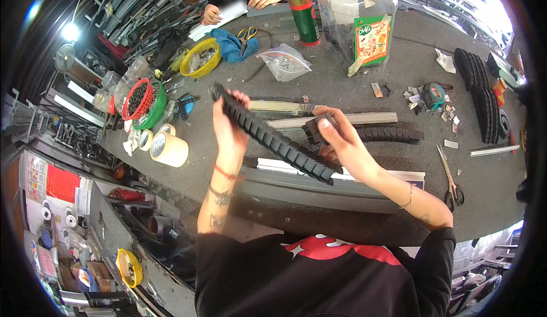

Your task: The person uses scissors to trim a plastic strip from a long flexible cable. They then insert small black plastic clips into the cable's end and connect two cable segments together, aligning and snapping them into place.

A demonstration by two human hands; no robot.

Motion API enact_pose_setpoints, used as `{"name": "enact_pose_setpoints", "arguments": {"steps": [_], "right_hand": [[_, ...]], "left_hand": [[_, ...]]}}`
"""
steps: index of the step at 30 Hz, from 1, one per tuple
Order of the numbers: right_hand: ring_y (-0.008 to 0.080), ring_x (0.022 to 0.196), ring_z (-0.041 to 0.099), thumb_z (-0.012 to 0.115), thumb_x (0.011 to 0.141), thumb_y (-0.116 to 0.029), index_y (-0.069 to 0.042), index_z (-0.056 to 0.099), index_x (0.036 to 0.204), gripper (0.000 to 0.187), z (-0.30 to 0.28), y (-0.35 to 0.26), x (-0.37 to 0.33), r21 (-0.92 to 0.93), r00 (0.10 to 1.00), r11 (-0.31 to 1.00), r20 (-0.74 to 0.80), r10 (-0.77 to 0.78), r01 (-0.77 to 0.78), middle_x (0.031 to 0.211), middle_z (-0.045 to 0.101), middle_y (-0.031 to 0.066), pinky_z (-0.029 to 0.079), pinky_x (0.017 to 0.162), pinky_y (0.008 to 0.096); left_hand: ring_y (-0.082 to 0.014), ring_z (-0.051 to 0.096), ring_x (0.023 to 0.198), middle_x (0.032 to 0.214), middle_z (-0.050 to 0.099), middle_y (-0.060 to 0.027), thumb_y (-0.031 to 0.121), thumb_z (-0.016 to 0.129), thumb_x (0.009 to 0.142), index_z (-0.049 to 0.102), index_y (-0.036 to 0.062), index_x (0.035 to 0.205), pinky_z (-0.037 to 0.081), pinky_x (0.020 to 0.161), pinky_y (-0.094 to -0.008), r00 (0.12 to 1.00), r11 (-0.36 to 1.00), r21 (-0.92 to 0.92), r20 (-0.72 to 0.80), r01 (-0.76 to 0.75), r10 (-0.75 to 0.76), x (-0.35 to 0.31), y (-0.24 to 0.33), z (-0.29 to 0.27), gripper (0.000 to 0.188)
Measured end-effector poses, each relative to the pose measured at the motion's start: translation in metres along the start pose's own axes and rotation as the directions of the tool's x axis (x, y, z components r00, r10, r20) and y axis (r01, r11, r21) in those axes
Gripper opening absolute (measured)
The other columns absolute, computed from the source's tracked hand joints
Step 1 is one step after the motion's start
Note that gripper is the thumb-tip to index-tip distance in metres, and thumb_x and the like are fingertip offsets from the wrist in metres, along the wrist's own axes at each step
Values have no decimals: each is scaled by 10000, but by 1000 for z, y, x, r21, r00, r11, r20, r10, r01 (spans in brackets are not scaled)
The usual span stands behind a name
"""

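My left hand grips the upper end of a long black ribbed strip that slants down to the right above the bench. My right hand holds several small black blocks against the strip's lower part. A second black ribbed strip lies on the grey bench just beyond my right hand, next to pale metal rails.
Across the bench another person's hands rest on white paper. Nearby stand a spray can, a clear plastic jar, a bag of small parts, yellow bowl, tape rolls, scissors and stacked black strips.
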State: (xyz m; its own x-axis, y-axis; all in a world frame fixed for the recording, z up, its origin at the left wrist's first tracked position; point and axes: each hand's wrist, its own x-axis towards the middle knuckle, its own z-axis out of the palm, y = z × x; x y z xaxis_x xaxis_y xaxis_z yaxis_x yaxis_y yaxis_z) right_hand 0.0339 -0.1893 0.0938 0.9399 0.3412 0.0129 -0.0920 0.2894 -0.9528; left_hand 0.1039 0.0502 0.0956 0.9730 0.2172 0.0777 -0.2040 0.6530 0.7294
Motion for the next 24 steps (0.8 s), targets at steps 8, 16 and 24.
{"name": "enact_pose_setpoints", "arguments": {"steps": [8,16,24], "right_hand": [[95,637,482,524,943,-274,-63,401,1210,362,-11,30,21,-347,994,935,-45,-100,79,881,487,73,432,539,251],[86,598,505,504,953,-298,-48,390,1249,405,-22,31,20,-210,998,978,-46,-34,24,990,464,92,439,528,230],[182,783,642,468,965,-302,-23,400,1282,427,-67,-3,8,44,985,990,-103,137,-134,1029,570,113,476,602,266]], "left_hand": [[-229,466,1080,1192,491,-123,85,554,857,439,-12,1193,349,977,-371,694,465,791,-73,-396,716,-50,22,-79,368],[-237,555,872,960,480,-77,135,661,721,578,106,1062,489,743,-335,214,-370,165,972,-914,-94,-105,-52,16,352],[-266,584,799,987,469,-111,182,735,686,504,89,1128,517,658,-348,377,-146,356,913,-923,-157,-83,-65,39,507]]}}
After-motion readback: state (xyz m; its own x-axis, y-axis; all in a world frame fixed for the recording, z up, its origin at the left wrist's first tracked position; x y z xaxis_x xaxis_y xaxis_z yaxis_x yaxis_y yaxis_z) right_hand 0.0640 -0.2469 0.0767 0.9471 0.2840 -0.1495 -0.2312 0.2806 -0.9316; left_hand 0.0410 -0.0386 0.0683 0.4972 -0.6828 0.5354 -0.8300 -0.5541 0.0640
